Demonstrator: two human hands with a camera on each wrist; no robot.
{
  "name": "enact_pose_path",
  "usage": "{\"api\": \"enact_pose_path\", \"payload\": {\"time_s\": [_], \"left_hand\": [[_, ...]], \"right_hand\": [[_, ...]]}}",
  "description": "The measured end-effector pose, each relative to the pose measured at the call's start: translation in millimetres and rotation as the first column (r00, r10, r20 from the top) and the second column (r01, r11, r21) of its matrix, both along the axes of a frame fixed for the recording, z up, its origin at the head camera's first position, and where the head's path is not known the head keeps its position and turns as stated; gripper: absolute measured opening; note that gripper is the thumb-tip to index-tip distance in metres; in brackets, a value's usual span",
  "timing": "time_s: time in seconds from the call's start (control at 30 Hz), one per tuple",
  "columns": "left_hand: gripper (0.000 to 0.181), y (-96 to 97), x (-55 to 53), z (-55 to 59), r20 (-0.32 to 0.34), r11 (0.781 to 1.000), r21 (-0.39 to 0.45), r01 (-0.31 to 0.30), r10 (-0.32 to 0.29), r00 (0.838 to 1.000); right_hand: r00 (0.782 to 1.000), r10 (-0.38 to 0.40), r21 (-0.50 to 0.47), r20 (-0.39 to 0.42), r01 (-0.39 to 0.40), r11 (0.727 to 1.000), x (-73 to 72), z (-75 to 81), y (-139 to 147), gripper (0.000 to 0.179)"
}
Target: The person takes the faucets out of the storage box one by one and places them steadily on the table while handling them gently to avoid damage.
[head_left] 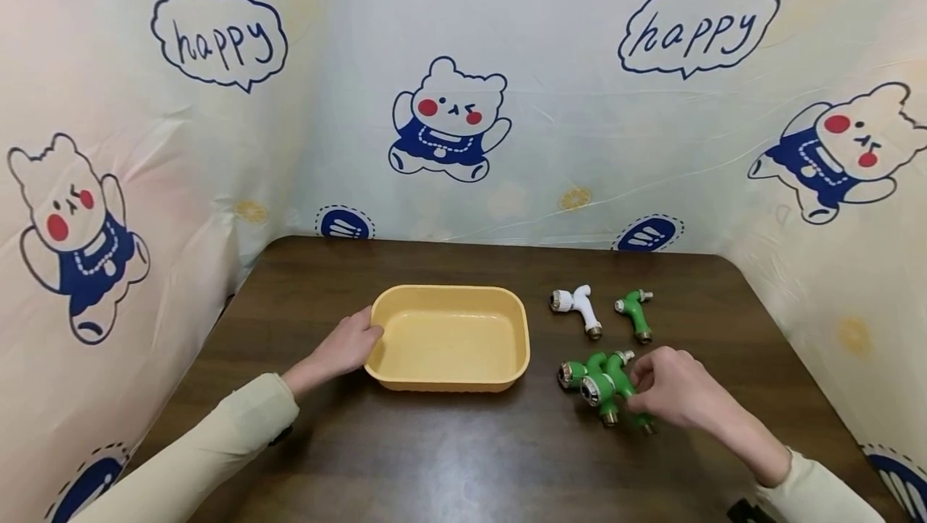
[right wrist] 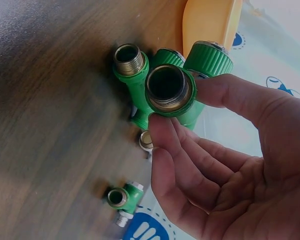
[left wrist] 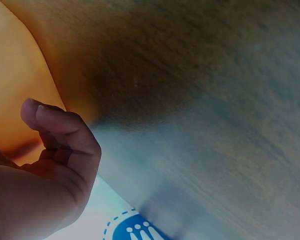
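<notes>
My left hand grips the left rim of a yellow plastic basin, thumb inside the wall; the left wrist view shows its curled fingers at the edge. Between thumb and fingers my right hand pinches a green faucet with a silver-faced knob and a threaded brass end, which faces the right wrist camera. Just behind it is a second green faucet, partly hidden by the held one. Farther back lie a white faucet and a smaller green faucet.
Everything stands on a dark brown wooden table. A pale cloth printed with cartoon bears hangs around its back and sides. The basin is left of the faucets.
</notes>
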State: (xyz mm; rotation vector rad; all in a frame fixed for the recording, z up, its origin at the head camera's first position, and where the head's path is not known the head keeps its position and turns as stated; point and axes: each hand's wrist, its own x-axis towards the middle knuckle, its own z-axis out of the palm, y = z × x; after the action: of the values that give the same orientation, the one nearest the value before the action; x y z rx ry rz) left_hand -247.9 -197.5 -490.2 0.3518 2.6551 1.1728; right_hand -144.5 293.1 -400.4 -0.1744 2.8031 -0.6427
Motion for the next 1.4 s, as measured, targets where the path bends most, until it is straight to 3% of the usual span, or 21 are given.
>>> {"api": "enact_pose_path", "payload": {"time_s": [0.17, 0.23, 0.5, 1.4], "left_hand": [[0.039, -6.9, -2.4, -5.3, -0.014, 0.999, 0.029, 0.018, -0.018, 1.000], [0.038, -1.8, 1.6, 5.2, -0.004, 0.999, 0.031, 0.011, -0.011, 1.000], [0.036, 10.0, 8.8, 19.4, 0.010, 0.998, -0.041, -0.052, 0.052, 0.999], [0.035, 10.1, 9.7, 17.8, 0.010, 0.996, -0.064, -0.067, 0.068, 0.998]], "right_hand": [[1.000, 0.003, -0.005, -0.005, -0.003, 1.000, -1.1, -0.2, 0.6, 0.018], [1.000, -0.003, 0.000, -0.005, 0.003, 1.000, -1.1, -0.1, 1.6, 0.018], [1.000, -0.014, 0.008, -0.009, 0.014, 1.000, -1.7, 0.1, 7.2, 0.019], [0.997, -0.070, 0.017, -0.018, 0.070, 0.997, -0.5, -13.0, 33.3, 0.019]]}}
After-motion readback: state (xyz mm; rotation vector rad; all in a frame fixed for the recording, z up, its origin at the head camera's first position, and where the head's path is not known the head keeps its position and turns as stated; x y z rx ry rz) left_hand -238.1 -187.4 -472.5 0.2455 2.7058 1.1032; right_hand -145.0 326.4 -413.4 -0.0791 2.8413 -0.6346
